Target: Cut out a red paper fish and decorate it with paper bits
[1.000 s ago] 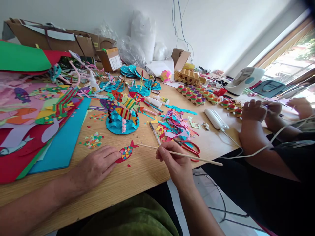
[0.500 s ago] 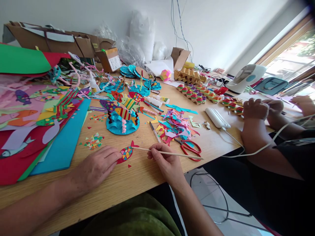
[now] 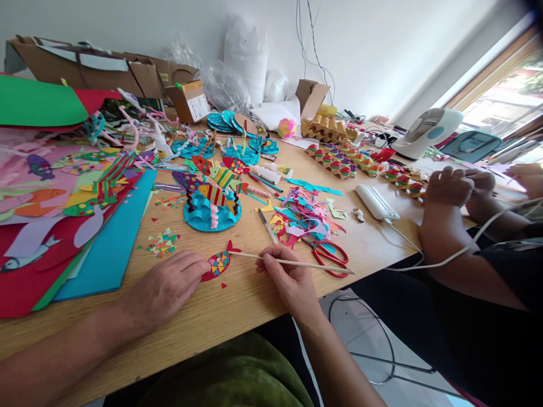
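A small red paper fish [image 3: 220,264], covered in a mosaic of coloured paper triangles, lies on the wooden table. My left hand [image 3: 172,288] rests palm down, its outstretched fingertips on the fish's head end and hiding it. Between thumb and fingers, my right hand [image 3: 288,277] pinches a thin wooden stick [image 3: 318,265]. The stick's left tip is at the base of the fish's tail; whether it touches the paper I cannot tell. Just below the fish is a loose red triangle [image 3: 224,285]. Coloured paper bits [image 3: 162,243] form a small pile beyond my left hand.
Red-handled scissors [image 3: 335,257], a pen [image 3: 267,226] and paper scraps [image 3: 303,212] lie beyond my right hand. A blue base with paper fish [image 3: 212,212] stands ahead. On the right are a white power bank [image 3: 375,203], its cable and another person's hands [image 3: 449,186].
My right hand has moved left with the stick, bringing its tip from just right of the fish's tail to the tail's base. My left hand stays in place.
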Tool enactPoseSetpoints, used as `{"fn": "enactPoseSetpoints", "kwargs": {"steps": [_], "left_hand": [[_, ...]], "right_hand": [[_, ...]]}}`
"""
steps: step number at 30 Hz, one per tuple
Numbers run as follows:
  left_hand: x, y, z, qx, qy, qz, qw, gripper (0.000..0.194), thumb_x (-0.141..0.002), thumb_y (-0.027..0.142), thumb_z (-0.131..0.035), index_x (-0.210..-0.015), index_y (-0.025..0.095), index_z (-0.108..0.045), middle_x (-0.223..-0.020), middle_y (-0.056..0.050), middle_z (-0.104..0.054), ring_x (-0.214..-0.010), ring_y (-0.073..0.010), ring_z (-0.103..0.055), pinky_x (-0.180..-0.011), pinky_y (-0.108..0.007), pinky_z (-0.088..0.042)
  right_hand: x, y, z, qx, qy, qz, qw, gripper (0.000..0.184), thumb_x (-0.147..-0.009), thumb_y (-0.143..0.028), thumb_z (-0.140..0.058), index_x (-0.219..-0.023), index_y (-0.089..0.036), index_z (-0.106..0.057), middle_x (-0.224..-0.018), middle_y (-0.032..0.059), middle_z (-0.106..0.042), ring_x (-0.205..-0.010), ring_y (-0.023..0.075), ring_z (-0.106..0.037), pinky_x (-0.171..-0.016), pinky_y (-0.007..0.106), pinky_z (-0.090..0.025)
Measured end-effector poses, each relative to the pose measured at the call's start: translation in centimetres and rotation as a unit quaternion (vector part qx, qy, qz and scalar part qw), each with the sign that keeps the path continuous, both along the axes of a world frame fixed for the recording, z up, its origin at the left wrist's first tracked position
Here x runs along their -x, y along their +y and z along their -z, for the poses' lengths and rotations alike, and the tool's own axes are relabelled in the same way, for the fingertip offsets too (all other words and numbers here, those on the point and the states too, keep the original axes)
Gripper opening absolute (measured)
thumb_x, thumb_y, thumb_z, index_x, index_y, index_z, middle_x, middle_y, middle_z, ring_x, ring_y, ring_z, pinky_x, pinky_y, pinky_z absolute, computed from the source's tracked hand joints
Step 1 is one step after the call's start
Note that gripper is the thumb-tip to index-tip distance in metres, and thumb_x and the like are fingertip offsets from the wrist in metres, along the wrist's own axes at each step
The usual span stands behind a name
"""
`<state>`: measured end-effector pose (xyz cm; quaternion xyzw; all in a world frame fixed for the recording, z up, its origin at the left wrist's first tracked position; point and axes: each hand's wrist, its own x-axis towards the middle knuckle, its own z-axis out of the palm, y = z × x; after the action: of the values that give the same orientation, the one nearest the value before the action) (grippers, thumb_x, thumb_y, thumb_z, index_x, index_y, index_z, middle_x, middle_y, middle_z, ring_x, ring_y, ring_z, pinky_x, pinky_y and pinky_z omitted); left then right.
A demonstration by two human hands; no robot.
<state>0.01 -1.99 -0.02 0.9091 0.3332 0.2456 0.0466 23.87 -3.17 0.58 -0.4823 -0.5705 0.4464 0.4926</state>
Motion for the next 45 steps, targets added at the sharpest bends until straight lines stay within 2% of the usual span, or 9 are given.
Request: {"fn": "enactPoseSetpoints", "kwargs": {"steps": [9,19,25,32,40,45], "left_hand": [[0.2,0.1,1.0,0.014,-0.009,-0.006,1.000,0.028,-0.094,0.015,-0.034,-0.100,0.017,-0.061,-0.097,-0.005,-0.067,-0.090,-0.0183,-0.061,-0.082,-0.031,-0.050],[0.0,0.0,0.1,-0.013,0.000,0.006,1.000,0.025,-0.092,0.011,-0.036,-0.099,0.015,-0.060,-0.093,-0.006,-0.067,-0.088,-0.0177,-0.062,-0.080,-0.029,-0.051],[0.1,0.1,0.4,-0.002,0.005,0.001,1.000,0.027,-0.091,0.011,-0.037,-0.101,0.016,-0.061,-0.096,-0.006,-0.068,-0.090,-0.0183,-0.062,-0.082,-0.030,-0.051],[0.1,0.2,0.2,-0.001,0.007,0.005,1.000,0.026,-0.091,0.010,-0.037,-0.101,0.016,-0.061,-0.095,-0.006,-0.068,-0.089,-0.0179,-0.062,-0.082,-0.029,-0.051],[0.1,0.1,0.3,0.007,0.005,-0.005,1.000,0.028,-0.091,0.012,-0.036,-0.102,0.017,-0.061,-0.097,-0.006,-0.068,-0.092,-0.0188,-0.062,-0.083,-0.031,-0.052],[0.1,0.1,0.4,0.009,0.004,-0.002,1.000,0.027,-0.092,0.011,-0.036,-0.104,0.017,-0.060,-0.098,-0.006,-0.067,-0.092,-0.0185,-0.062,-0.084,-0.031,-0.051]], "right_hand": [[0.2,0.1,0.0,0.015,0.009,-0.006,1.000,0.015,-0.082,-0.031,-0.057,-0.076,-0.018,-0.060,-0.068,0.0022,-0.063,-0.063,0.0143,-0.059,-0.058,0.024,-0.046],[-0.1,-0.1,0.1,0.004,0.017,-0.001,1.000,0.016,-0.084,-0.032,-0.056,-0.077,-0.018,-0.060,-0.067,0.0018,-0.062,-0.062,0.0141,-0.058,-0.058,0.025,-0.044],[0.0,0.0,0.2,0.017,0.017,-0.012,1.000,0.015,-0.083,-0.031,-0.056,-0.076,-0.018,-0.060,-0.068,0.0018,-0.062,-0.063,0.0140,-0.057,-0.059,0.025,-0.044],[-0.1,-0.1,0.4,0.013,0.053,0.006,0.998,0.016,-0.084,-0.032,-0.058,-0.077,-0.018,-0.060,-0.068,0.0015,-0.062,-0.063,0.0135,-0.057,-0.060,0.025,-0.045],[0.1,-0.2,0.0,0.005,0.006,0.002,1.000,0.015,-0.082,-0.031,-0.058,-0.074,-0.018,-0.060,-0.065,0.0016,-0.062,-0.060,0.0137,-0.057,-0.056,0.024,-0.045],[0.0,-0.2,0.0,0.005,0.019,0.016,1.000,0.017,-0.083,-0.034,-0.058,-0.074,-0.019,-0.059,-0.065,0.0018,-0.062,-0.061,0.0146,-0.058,-0.058,0.026,-0.046]]}}
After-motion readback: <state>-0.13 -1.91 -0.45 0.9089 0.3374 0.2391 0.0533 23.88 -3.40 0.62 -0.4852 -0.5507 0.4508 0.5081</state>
